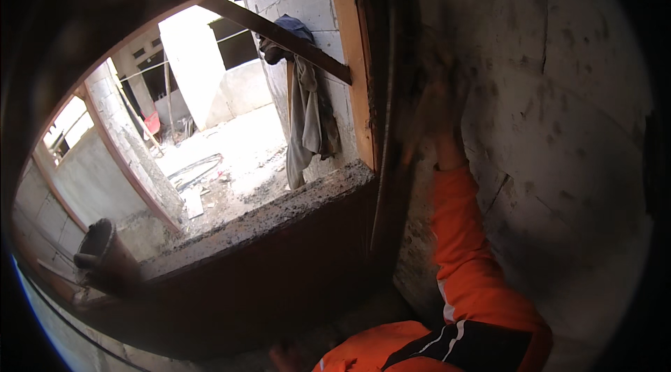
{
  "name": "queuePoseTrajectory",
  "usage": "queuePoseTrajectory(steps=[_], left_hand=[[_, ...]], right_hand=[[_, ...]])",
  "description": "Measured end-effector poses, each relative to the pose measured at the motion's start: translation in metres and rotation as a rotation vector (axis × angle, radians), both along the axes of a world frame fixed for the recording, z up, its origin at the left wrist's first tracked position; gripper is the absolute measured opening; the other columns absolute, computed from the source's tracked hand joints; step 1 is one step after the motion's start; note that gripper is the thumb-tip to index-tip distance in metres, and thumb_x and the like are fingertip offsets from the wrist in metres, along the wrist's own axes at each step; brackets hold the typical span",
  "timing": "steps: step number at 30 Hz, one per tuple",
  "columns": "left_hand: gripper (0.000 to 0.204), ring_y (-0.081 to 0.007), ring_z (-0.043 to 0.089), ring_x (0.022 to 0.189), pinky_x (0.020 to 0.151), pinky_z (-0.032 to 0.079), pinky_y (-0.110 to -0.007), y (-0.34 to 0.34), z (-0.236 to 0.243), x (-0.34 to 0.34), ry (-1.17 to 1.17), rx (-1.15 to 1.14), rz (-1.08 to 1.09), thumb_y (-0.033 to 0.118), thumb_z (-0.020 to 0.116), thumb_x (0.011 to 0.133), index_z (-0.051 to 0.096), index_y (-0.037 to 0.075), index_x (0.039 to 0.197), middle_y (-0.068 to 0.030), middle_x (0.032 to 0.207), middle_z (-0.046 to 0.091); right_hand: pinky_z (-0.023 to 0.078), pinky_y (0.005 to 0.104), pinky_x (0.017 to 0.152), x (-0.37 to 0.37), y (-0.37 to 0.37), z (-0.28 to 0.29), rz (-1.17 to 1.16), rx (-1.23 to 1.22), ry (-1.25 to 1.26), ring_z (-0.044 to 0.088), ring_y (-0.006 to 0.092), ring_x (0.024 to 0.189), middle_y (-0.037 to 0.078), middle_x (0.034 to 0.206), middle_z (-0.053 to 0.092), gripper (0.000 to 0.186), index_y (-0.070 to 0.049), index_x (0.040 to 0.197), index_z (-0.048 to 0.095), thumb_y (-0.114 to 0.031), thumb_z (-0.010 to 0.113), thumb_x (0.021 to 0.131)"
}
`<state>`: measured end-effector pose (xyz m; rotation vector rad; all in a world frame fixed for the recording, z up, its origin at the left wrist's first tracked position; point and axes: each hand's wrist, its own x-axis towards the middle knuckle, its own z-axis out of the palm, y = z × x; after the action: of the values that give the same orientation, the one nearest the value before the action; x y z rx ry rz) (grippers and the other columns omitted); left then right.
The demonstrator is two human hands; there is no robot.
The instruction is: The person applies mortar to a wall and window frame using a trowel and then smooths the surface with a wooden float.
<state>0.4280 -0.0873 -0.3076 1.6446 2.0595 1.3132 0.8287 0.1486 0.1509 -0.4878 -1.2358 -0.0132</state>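
Note:
My right hand (442, 82), at the end of an orange sleeve (458, 232), is raised against the rough grey wall, close to the dark corner beside the window frame. Motion blur and shadow smear its fingers, and whether it grips a tool cannot be made out. A brownish blurred streak lies just below and left of it. Low in the picture, my left hand (285, 356) shows only as a dim shape under the window wall; its fingers are lost in the dark. The block wall (559, 120) carries dark smudges and cracks.
A wooden window frame (354, 68) with a diagonal brace (279, 37) opens onto a bright yard. Grey cloth (302, 117) hangs by it. A dark bucket (108, 257) stands on the mortar-covered sill (258, 215). A thin upright line (383, 183) runs beside the corner.

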Motion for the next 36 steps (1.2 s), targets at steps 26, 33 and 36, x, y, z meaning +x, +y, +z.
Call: queuePoseTrajectory(steps=[26,33,36], left_hand=[[0.018,-0.039,0.064,0.074,0.067,0.05,-0.04,0.018,0.026,0.027,-0.145,-0.14,-0.034,0.016,0.065,0.085,0.065,0.0,0.092,-0.0205,0.08,0.066],[0.013,-0.0383,0.065,0.075,0.065,0.05,-0.039,0.016,0.031,0.029,-0.162,-0.081,-0.042,0.013,0.062,0.085,0.065,0.002,0.09,-0.0195,0.08,0.067],[0.013,-0.0374,0.067,0.077,0.067,0.051,-0.038,0.016,0.038,0.03,-0.087,-0.137,-0.045,0.012,0.061,0.085,0.066,0.002,0.092,-0.0192,0.081,0.067]], right_hand=[[0.031,0.0337,0.109,0.04,0.055,-0.055,0.088,-0.55,0.153,0.038,0.027,0.133,0.018,0.146,0.038,0.065,-0.001,0.144,0.036,-0.049,0.033,0.101],[0.039,0.0332,0.099,0.066,0.084,-0.167,0.179,-0.493,0.152,0.049,0.0236,0.117,0.016,0.128,0.051,0.054,0.001,0.132,0.047,-0.041,0.042,0.098],[0.042,0.0331,0.094,0.064,0.062,-0.277,0.176,-0.525,0.147,0.054,0.0221,0.111,0.016,0.12,0.057,0.05,0.002,0.127,0.051,-0.038,0.046,0.098]])
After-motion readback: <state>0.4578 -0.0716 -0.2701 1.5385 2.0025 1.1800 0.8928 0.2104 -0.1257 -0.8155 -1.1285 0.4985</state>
